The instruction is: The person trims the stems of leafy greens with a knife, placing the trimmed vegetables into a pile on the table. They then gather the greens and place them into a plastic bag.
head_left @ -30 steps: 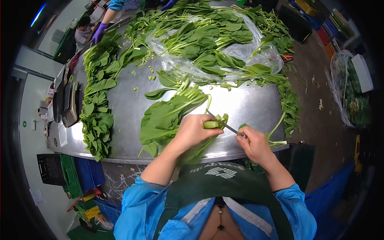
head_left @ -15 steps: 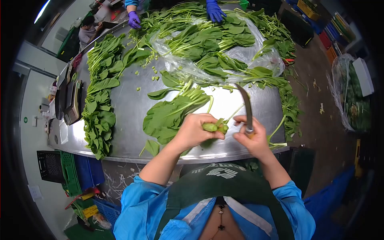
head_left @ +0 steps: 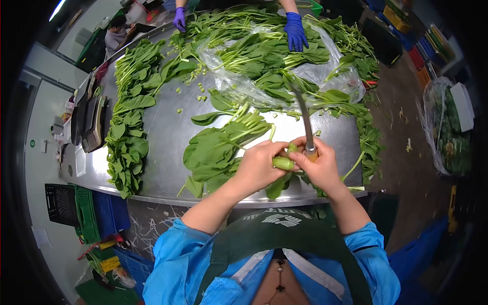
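Observation:
My left hand [head_left: 260, 165] is closed around a green vegetable stalk [head_left: 283, 163], its pale cut end facing right. My right hand [head_left: 320, 165] grips a curved knife [head_left: 308, 127] by its yellowish handle, blade pointing up and away, while its thumb and fingers touch the stalk end beside my left hand. Leaves hang below both hands. Left of my left hand, a bunch of leafy greens [head_left: 216, 147] lies on the metal table [head_left: 168, 122], stems toward the upper right.
A long row of greens [head_left: 127, 122] lines the table's left side. Greens on clear plastic [head_left: 229, 79] cover the far side, where a co-worker's purple-gloved hands [head_left: 295, 33] are. A scale [head_left: 94, 124] stands at the left edge. Crates [head_left: 86, 213] are below left.
My hands have come together at the stalk, the right one moving left with the knife. Leaves now hang under them. The co-worker's right-side gloved hand has moved nearer over the greens.

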`<state>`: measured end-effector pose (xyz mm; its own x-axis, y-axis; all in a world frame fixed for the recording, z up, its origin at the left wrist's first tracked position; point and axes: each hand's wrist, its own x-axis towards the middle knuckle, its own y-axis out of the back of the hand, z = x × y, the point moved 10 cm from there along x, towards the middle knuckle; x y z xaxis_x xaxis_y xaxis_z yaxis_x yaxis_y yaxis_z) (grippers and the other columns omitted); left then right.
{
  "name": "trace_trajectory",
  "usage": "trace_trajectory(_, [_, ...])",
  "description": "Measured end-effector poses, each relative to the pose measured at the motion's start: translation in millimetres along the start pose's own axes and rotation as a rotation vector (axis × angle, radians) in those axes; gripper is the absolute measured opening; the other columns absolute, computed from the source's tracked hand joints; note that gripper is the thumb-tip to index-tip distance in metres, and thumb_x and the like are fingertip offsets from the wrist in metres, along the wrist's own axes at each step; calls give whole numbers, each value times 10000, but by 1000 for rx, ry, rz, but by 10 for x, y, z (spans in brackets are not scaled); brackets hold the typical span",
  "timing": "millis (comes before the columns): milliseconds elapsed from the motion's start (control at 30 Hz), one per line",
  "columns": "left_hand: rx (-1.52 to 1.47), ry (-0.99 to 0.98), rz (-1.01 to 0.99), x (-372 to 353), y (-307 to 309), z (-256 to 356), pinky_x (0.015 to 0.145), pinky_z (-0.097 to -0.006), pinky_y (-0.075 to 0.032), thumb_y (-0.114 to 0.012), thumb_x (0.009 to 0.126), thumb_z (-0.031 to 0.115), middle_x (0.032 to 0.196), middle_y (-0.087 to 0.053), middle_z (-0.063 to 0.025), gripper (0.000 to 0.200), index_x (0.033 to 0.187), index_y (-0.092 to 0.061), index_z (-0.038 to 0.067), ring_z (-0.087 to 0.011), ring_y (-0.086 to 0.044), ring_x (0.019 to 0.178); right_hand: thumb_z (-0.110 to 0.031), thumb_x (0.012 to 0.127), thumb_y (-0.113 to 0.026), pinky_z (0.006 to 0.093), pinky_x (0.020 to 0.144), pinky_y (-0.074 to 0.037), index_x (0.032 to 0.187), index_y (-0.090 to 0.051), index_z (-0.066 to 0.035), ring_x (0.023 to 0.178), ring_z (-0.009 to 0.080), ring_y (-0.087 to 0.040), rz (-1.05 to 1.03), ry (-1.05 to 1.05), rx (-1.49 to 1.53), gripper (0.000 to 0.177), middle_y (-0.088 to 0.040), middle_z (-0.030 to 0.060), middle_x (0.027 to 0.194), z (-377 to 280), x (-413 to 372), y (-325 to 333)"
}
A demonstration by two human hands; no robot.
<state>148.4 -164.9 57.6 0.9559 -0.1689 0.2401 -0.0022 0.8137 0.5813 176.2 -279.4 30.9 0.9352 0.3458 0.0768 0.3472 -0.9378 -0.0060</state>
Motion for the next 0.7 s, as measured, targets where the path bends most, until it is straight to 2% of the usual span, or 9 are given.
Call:
trace_trajectory(100, [85, -15, -238, -180, -59, -165, 646, -353, -452, -731, 623, 153, 748, -600, -106, 327, 910, -631, 33, -273, -569, 708, -157, 735, -692, 289, 612, -462, 868, -614, -13, 668, 207, -610, -295, 81, -477, 211, -622, 129, 753, -43, -84, -165])
trace_trajectory(200, [196, 19, -416, -551, 25, -539, 711, -393, -437, -676, 605, 103, 772, -602, -105, 308, 900, -620, 37, -299, -557, 782, -239, 715, -713, 306, 665, -472, 893, -628, -25, 704, 222, -620, -631, -178, -483, 292, -635, 117, 775, 375, -259, -227])
trace_trajectory(300, [231, 115, -207, -762, 380, -1071, 695, -330, -441, -704, 638, 111, 762, -592, -67, 294, 905, -598, 43, -220, -556, 742, -268, 706, -716, 337, 737, -471, 920, -634, -24, 813, 250, -618, -322, -1, -697, 335, -638, 139, 867, 905, 143, 95])
trace_trajectory(367, [-274, 703, -80, -999, 457, -1547, 708, -328, -446, -713, 666, 169, 782, -600, -103, 302, 920, -596, 54, -261, -567, 768, -250, 686, -720, 348, 786, -463, 942, -624, -10, 876, 278, -602, -66, -310, -593, 364, -624, 148, 926, 1528, 512, 201])
trace_trajectory(433, [-234, 622, -26, -947, 421, -1385, 696, -325, -444, -723, 672, 194, 776, -600, -105, 298, 906, -596, 60, -261, -570, 745, -157, 644, -701, 342, 843, -437, 1006, -598, -4, 967, 299, -562, -47, 23, -666, 406, -586, 173, 1037, 1818, 860, -38])
trace_trajectory(533, [-63, 510, -5, -860, 509, -1200, 675, -336, -446, -727, 682, 220, 780, -613, -109, 257, 857, -606, 76, -280, -582, 719, -132, 621, -721, 352, 816, -440, 953, -601, -31, 928, 319, -558, -152, -20, -795, 367, -576, 150, 1022, 2055, 1056, -322])
trace_trajectory(600, [135, 522, 53, -904, 636, -1254, 608, -297, -443, -706, 719, 154, 724, -608, -73, 176, 826, -619, 45, -189, -563, 620, -142, 617, -730, 356, 798, -442, 923, -601, -36, 913, 324, -560, -208, -25, -819, 349, -579, 145, 998, 2009, 1056, -341])
trace_trajectory(633, [251, 452, 68, -868, 682, -1214, 600, -344, -453, -702, 711, 174, 770, -625, -120, 172, 825, -637, 63, -264, -584, 644, -152, 614, -739, 360, 781, -444, 894, -601, -41, 897, 329, -561, -260, -37, -847, 331, -583, 141, 974, 1999, 1017, -345])
trace_trajectory(700, [310, 317, 109, -760, 709, -1080, 603, -355, -445, -709, 698, 178, 777, -626, -118, 186, 828, -639, 65, -272, -589, 658, -214, 636, -745, 365, 692, -458, 865, -605, -43, 763, 323, -580, -309, 7, -796, 318, -613, 126, 826, 1936, 952, -316])
